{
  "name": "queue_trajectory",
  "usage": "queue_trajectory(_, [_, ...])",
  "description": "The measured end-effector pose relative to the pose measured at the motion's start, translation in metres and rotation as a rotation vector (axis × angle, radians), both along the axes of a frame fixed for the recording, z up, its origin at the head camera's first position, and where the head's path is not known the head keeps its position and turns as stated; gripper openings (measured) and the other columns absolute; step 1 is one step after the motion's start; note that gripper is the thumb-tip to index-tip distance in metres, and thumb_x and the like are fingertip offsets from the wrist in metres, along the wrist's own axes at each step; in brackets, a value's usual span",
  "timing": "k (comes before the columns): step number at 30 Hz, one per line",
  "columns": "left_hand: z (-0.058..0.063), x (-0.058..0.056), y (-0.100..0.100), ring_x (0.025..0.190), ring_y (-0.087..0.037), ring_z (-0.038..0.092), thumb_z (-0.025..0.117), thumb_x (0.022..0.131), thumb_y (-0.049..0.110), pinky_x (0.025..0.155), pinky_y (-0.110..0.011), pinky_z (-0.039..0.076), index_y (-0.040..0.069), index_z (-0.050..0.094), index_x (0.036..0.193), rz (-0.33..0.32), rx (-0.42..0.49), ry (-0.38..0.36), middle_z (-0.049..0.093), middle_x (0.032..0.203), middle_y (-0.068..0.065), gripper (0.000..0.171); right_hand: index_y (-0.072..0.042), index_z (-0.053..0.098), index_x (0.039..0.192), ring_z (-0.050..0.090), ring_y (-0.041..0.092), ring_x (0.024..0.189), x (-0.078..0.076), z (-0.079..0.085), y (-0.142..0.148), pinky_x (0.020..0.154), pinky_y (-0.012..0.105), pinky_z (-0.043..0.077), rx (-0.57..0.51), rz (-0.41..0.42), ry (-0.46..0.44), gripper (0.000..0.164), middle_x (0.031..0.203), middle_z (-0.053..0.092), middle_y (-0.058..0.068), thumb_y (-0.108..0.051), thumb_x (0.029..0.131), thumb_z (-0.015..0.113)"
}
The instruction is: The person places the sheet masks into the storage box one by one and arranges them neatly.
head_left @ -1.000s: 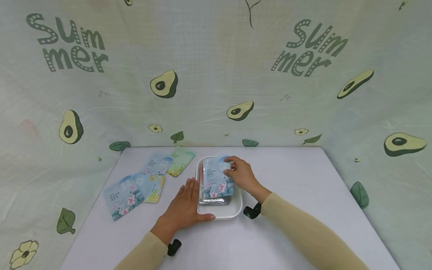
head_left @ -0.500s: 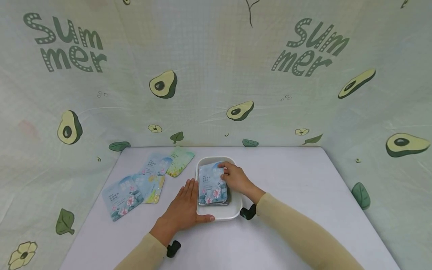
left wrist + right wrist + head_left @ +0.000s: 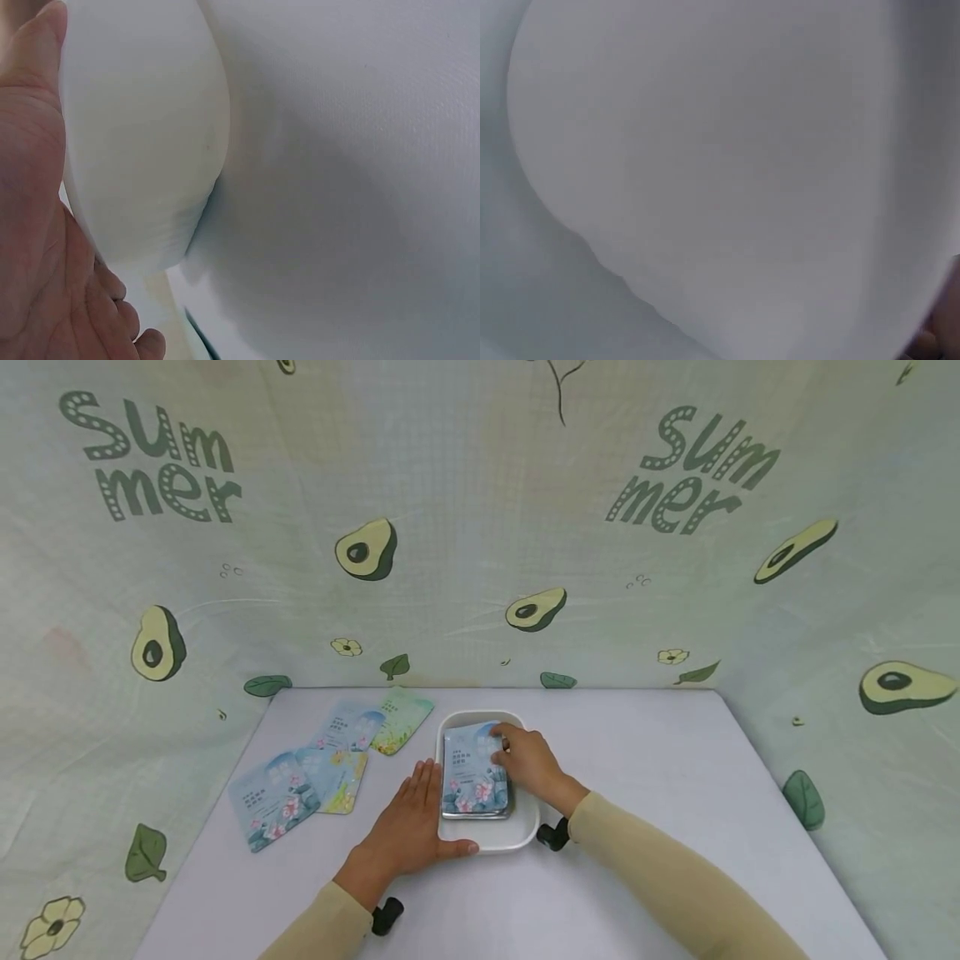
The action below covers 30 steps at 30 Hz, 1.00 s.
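In the head view a white plastic tray (image 3: 489, 842) holds a stack of flat packets, the top one a blue packet (image 3: 472, 768) printed with pink flowers. My right hand (image 3: 529, 762) pinches that top packet at its upper right edge. My left hand (image 3: 405, 822) lies with straight fingers along the tray's left side, its thumb over the near left corner. In the left wrist view the left hand (image 3: 45, 187) rests against the tray's outer wall (image 3: 146, 135). The tray wall (image 3: 705, 165) fills most of the right wrist view, with a bit of the hand (image 3: 941, 322) at the lower right.
Left of the tray lie several overlapping packets: a blue floral packet (image 3: 274, 800), a blue and yellow packet (image 3: 343, 781), a pale blue packet (image 3: 347, 724) and a green packet (image 3: 402, 718). A printed cloth (image 3: 450, 527) hangs behind the white table (image 3: 645, 760).
My right hand has moved the blue packet down and slightly left, onto the stack in the tray, and its edges now line up more closely. My left hand stays put.
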State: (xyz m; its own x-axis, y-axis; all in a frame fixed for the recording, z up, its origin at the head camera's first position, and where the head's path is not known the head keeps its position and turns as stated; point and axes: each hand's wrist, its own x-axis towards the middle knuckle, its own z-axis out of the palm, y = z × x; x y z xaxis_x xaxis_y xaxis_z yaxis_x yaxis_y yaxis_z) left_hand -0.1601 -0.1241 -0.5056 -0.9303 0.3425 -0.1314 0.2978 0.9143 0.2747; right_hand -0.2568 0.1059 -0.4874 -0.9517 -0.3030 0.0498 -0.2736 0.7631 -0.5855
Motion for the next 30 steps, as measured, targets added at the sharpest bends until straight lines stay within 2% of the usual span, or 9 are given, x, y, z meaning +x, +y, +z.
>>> queue_trajectory(5, [-0.001, -0.001, 0.000, 0.164, -0.039, 0.009, 0.058, 0.079, 0.093, 0.131, -0.054, 0.023, -0.005, 0.010, 0.167, -0.001, 0.001, 0.006, 0.010, 0.175, -0.024, 0.140, -0.003, 0.067, 0.137, 0.077, 0.029, 0.099, 0.004, 0.011, 0.006, 0.087, 0.045, 0.064, 0.134, 0.016, 0.171, 0.037, 0.120, 0.077, 0.018, -0.021, 0.105, 0.068])
queue_trajectory(7, [0.000, -0.001, 0.000, 0.164, -0.039, 0.009, 0.058, 0.079, 0.093, 0.131, -0.054, 0.023, -0.005, 0.011, 0.167, 0.001, 0.004, 0.009, 0.010, 0.175, -0.024, 0.140, 0.000, 0.069, 0.134, 0.076, 0.034, 0.109, 0.007, 0.015, 0.011, 0.095, 0.048, 0.062, 0.158, 0.015, 0.227, 0.035, 0.123, 0.076, 0.020, -0.021, 0.106, 0.066])
queue_trajectory(10, [-0.001, -0.001, 0.000, 0.164, -0.039, 0.009, 0.060, 0.079, 0.092, 0.131, -0.054, 0.023, -0.005, 0.011, 0.167, 0.004, 0.012, 0.009, 0.010, 0.175, -0.024, 0.139, 0.001, 0.068, 0.134, 0.070, 0.035, 0.123, 0.012, 0.015, 0.020, 0.105, 0.049, 0.056, 0.200, 0.015, 0.260, 0.036, 0.130, 0.073, 0.019, -0.022, 0.108, 0.063])
queue_trajectory(14, [-0.003, -0.001, 0.000, 0.164, -0.039, 0.008, 0.060, 0.079, 0.092, 0.131, -0.054, 0.022, -0.005, 0.009, 0.167, 0.008, 0.015, 0.013, 0.009, 0.176, -0.024, 0.140, 0.002, 0.062, 0.142, 0.052, 0.037, 0.145, 0.026, 0.004, 0.035, 0.123, 0.054, 0.038, 0.289, 0.030, 0.268, 0.046, 0.147, 0.063, 0.021, -0.028, 0.108, 0.062])
queue_trajectory(17, [-0.004, -0.001, 0.000, 0.164, -0.038, 0.008, 0.059, 0.079, 0.092, 0.131, -0.054, 0.022, -0.004, 0.008, 0.167, 0.008, 0.017, 0.016, 0.009, 0.176, -0.023, 0.140, 0.004, 0.052, 0.151, 0.035, 0.040, 0.157, 0.044, -0.008, 0.045, 0.129, 0.059, 0.024, 0.332, 0.054, 0.241, 0.058, 0.160, 0.049, 0.023, -0.035, 0.109, 0.059])
queue_trajectory(20, [-0.005, 0.001, -0.001, 0.164, -0.039, 0.008, 0.062, 0.079, 0.090, 0.131, -0.054, 0.021, -0.005, 0.008, 0.167, 0.014, 0.034, 0.007, 0.009, 0.176, -0.024, 0.140, 0.005, 0.040, 0.159, 0.024, 0.042, 0.160, 0.064, -0.018, 0.050, 0.129, 0.062, 0.019, 0.361, 0.092, 0.189, 0.072, 0.167, 0.037, 0.024, -0.047, 0.111, 0.051])
queue_trajectory(23, [-0.005, 0.003, -0.001, 0.164, -0.039, 0.008, 0.063, 0.079, 0.089, 0.131, -0.055, 0.021, -0.005, 0.008, 0.167, 0.022, 0.049, 0.001, 0.009, 0.176, -0.024, 0.140, 0.007, 0.033, 0.162, 0.022, 0.042, 0.161, 0.080, -0.024, 0.051, 0.129, 0.063, 0.019, 0.373, 0.116, 0.160, 0.084, 0.170, 0.030, 0.025, -0.058, 0.109, 0.046])
queue_trajectory(26, [-0.004, 0.004, -0.001, 0.164, -0.039, 0.008, 0.063, 0.079, 0.089, 0.131, -0.055, 0.020, -0.005, 0.009, 0.167, 0.026, 0.054, 0.007, 0.010, 0.176, -0.023, 0.139, 0.007, 0.028, 0.163, 0.019, 0.041, 0.162, 0.087, -0.027, 0.051, 0.130, 0.062, 0.018, 0.391, 0.119, 0.150, 0.095, 0.171, 0.027, 0.026, -0.067, 0.105, 0.045])
queue_trajectory(30, [-0.004, 0.002, 0.001, 0.164, -0.039, 0.007, 0.064, 0.080, 0.088, 0.132, -0.055, 0.019, -0.004, 0.008, 0.167, 0.022, 0.057, 0.011, 0.009, 0.176, -0.023, 0.138, 0.007, 0.023, 0.164, 0.014, 0.040, 0.163, 0.090, -0.025, 0.052, 0.131, 0.062, 0.014, 0.411, 0.121, 0.138, 0.105, 0.172, 0.021, 0.026, -0.075, 0.101, 0.044])
